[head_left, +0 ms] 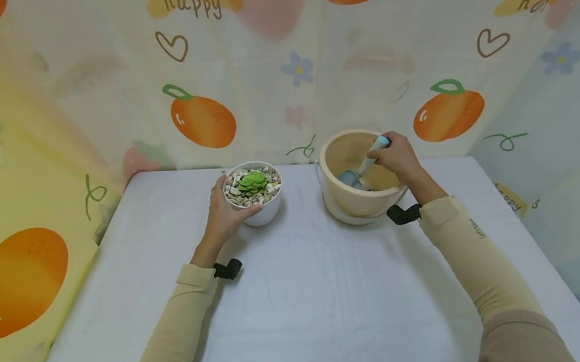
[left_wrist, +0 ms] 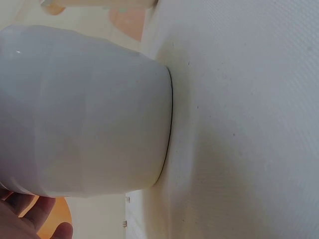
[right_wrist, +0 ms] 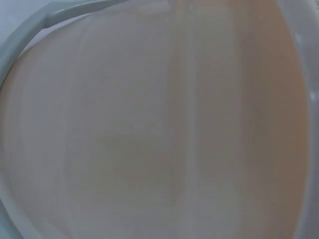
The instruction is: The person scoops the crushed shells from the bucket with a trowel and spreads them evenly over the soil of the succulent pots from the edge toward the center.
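Note:
On the left of the table, a white plant pot (head_left: 264,212) stands upright, holding a green succulent (head_left: 252,182) amid pale pebbles (head_left: 239,197). My left hand (head_left: 222,213) grips its near left side, thumb at the front and fingers at the left rim. In the left wrist view the pot's smooth wall (left_wrist: 99,114) fills much of the frame, with fingers (left_wrist: 40,211) beside it. My right hand (head_left: 396,157) holds a small trowel (head_left: 367,165) by its pale handle. The trowel's blue-grey blade is down inside a beige bucket (head_left: 359,201); small bits near the blade are hard to make out.
The bucket has a thin grey carrying handle (right_wrist: 60,15), lowered along its side in the right wrist view. A white cloth (head_left: 300,295) covers the table. A fruit-printed curtain (head_left: 273,102) hangs right behind the pot and bucket.

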Available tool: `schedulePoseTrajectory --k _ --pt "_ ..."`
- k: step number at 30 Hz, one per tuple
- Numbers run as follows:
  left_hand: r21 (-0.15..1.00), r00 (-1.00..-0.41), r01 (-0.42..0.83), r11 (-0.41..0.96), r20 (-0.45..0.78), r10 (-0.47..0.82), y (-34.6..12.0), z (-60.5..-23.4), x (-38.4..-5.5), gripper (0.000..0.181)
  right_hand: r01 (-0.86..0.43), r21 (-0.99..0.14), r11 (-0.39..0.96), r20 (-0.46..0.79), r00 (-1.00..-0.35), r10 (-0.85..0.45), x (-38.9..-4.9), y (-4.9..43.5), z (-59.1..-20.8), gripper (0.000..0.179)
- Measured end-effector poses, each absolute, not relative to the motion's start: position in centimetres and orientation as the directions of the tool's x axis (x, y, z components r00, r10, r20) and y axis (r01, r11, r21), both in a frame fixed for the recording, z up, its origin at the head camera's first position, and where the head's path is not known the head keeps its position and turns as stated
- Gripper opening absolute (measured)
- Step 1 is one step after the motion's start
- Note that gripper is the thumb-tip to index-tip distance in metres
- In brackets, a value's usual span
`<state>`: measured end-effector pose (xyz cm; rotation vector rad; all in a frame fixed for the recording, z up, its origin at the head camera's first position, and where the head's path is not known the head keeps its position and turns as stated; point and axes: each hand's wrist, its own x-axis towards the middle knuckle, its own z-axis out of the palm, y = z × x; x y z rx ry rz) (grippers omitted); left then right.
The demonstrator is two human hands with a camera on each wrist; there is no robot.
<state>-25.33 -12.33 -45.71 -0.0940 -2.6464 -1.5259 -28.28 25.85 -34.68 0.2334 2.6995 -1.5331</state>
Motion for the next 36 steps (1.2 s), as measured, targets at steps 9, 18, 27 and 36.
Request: schedulePoseTrajectory --k 9,18,27,36 --pt "0.857 -0.995 0.095 0.506 0.103 0.013 -12.6 -45.9 -25.5 0.117 0.1 -0.72 0.687 -0.006 -0.99 0.138 -27.8 26.7 -34.0 0.055" --pt "0.832 -0.994 0.112 0.543 0.102 0.05 -13.5 -45.1 -26.2 0.118 0.013 -0.625 0.781 0.097 -0.991 0.094 -27.3 27.5 -33.4 0.051" --pt "0.853 -0.989 0.149 0.499 0.119 0.092 -14.3 -44.5 -25.7 0.11 -0.032 -0.626 0.779 0.111 -0.993 0.048 -26.7 28.3 -33.4 0.049" --pt "0.839 -0.98 0.195 0.508 0.144 0.139 -15.1 -43.9 -24.9 0.095 -0.09 -0.694 0.714 0.175 -0.983 0.046 -25.1 29.8 -34.6 0.044"
